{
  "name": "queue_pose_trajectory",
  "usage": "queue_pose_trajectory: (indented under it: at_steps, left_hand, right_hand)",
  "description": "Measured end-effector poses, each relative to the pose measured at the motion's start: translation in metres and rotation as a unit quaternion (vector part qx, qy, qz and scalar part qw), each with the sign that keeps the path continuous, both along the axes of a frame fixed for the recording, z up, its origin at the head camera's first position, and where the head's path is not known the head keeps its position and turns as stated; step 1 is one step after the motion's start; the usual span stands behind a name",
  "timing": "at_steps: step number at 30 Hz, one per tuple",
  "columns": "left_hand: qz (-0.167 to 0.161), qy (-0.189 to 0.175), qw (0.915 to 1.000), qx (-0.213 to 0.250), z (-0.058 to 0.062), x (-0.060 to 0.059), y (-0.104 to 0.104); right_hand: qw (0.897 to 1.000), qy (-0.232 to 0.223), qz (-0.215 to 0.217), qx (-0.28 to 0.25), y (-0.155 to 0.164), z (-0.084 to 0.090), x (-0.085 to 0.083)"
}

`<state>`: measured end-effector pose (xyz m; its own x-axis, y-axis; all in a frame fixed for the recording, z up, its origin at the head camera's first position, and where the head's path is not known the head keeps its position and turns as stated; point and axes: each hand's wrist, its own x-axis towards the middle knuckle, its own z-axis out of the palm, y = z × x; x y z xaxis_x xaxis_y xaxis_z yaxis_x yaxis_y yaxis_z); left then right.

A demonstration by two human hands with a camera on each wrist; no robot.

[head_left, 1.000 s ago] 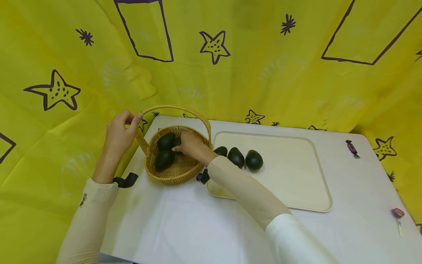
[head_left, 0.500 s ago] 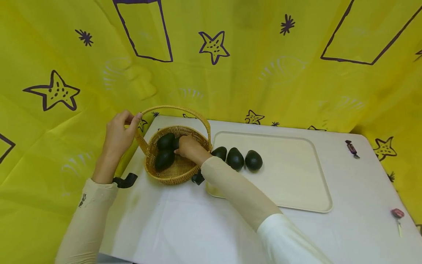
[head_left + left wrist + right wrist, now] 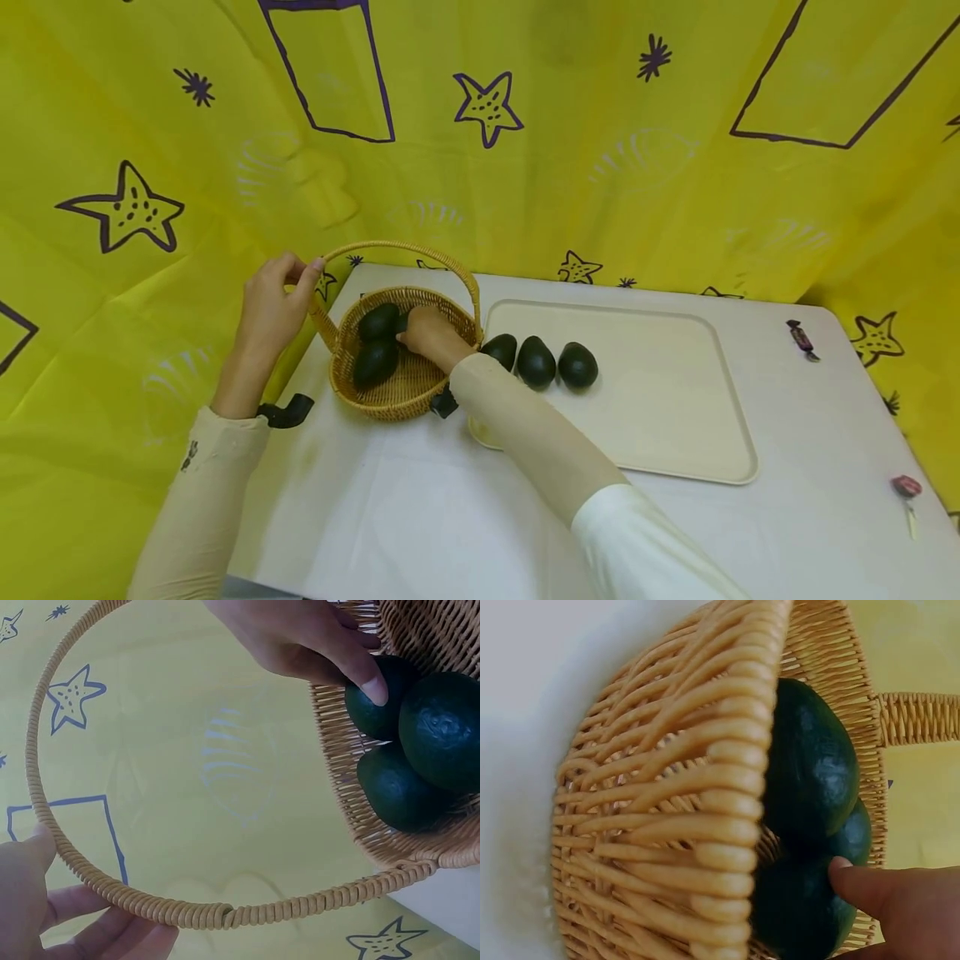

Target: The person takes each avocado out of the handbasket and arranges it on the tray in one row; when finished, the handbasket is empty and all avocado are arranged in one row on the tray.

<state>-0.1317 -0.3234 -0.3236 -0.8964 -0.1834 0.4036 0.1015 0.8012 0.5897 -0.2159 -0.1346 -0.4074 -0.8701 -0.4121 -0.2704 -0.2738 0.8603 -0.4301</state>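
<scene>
A woven basket with a hoop handle stands at the table's back left. My left hand pinches the handle on its left side, with the fingers curled under it. My right hand reaches into the basket and curls over a dark green avocado; a fingertip touches its skin. Two more avocados lie beside it in the basket. Three avocados sit in a row on the cream tray.
A wrapped candy lies at the table's back right and another near the right edge. Yellow star-printed cloth hangs behind and at both sides. The white table extends toward me.
My right hand has slid a little left and deeper into the basket, uncovering more of the leftmost tray avocado. The left hand has stayed on the handle.
</scene>
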Motion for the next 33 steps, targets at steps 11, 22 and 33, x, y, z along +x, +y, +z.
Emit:
queue_pose_trajectory:
  at_steps: [11,22,33]
  left_hand:
    - [0.000,-0.003,1.0000,0.004,-0.001,0.002,-0.001]
    - [0.000,-0.001,1.0000,0.001,-0.003,0.001,-0.003]
    - [-0.001,0.004,1.0000,0.001,-0.002,0.000,-0.002]
  right_hand:
    - [0.998,0.004,0.039,0.039,-0.001,-0.004,-0.007]
    - [0.999,-0.029,0.024,0.007,0.001,-0.001,-0.008]
    - [1.000,-0.001,0.000,-0.006,-0.001,-0.010,-0.008]
